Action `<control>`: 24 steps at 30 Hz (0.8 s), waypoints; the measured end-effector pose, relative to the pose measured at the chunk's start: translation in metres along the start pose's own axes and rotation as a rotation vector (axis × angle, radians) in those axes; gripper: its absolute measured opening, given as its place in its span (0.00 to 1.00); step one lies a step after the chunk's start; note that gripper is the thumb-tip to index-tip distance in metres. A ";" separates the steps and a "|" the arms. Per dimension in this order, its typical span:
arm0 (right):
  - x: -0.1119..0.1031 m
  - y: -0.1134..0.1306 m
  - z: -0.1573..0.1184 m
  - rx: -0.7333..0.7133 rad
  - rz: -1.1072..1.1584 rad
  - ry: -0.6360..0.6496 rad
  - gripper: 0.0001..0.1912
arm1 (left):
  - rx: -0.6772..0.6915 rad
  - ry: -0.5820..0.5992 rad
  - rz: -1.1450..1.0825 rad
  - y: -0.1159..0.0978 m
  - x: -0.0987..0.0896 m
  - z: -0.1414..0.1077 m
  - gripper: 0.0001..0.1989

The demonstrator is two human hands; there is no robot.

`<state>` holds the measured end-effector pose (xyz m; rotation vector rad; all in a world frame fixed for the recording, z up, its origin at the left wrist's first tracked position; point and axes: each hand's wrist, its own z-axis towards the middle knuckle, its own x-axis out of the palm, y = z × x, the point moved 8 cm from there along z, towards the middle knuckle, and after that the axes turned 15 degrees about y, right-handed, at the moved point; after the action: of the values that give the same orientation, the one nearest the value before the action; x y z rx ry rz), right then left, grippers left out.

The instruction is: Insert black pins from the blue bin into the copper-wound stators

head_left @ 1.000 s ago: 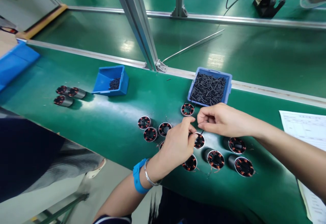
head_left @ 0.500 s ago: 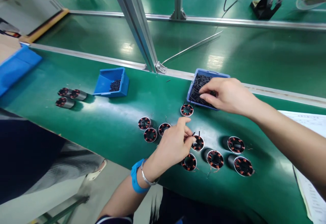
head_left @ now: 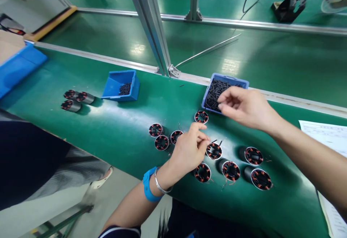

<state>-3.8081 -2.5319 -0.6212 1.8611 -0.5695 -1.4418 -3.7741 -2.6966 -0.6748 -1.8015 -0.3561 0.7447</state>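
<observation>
My left hand [head_left: 189, 149] has thumb and index finger pinched beside a round metal motor part [head_left: 214, 151] with orange-copper windings; two short black tubes stick up from its rim. What the pinch holds is too small to make out. Over the front edge of a blue bin [head_left: 216, 92] full of short black tubes is my right hand [head_left: 244, 106], thumb and index fingertips close together, their contents unclear. Another wound part [head_left: 201, 117] stands just in front of the bin. More wound parts [head_left: 231, 170] stand or lie around my left hand.
A second blue bin [head_left: 121, 86] holding some black tubes stands left of centre, with several wound parts [head_left: 71, 105] farther left. Papers [head_left: 325, 137] lie at the right. A metal post [head_left: 151, 25] rises behind the bins. A person's dark clothing [head_left: 29, 158] shows at lower left.
My right hand has drawn back slightly toward the front of the bin, its fingertips closer together. My left hand stays near the same part, whose black tubes now lean differently.
</observation>
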 end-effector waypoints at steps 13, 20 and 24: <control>0.055 0.018 -0.017 -0.037 0.184 0.364 0.07 | -0.017 -0.018 -0.098 0.003 0.002 0.001 0.22; 0.054 0.026 -0.014 -0.098 -0.007 0.382 0.06 | -0.032 -0.016 -0.084 0.003 0.001 0.000 0.21; 0.062 0.026 -0.011 -0.086 -0.196 0.453 0.04 | -0.102 0.079 -0.018 0.002 0.005 -0.003 0.31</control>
<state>-3.7785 -2.5902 -0.6400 2.1273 -0.1052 -1.0839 -3.7688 -2.6968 -0.6779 -1.9152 -0.3632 0.6503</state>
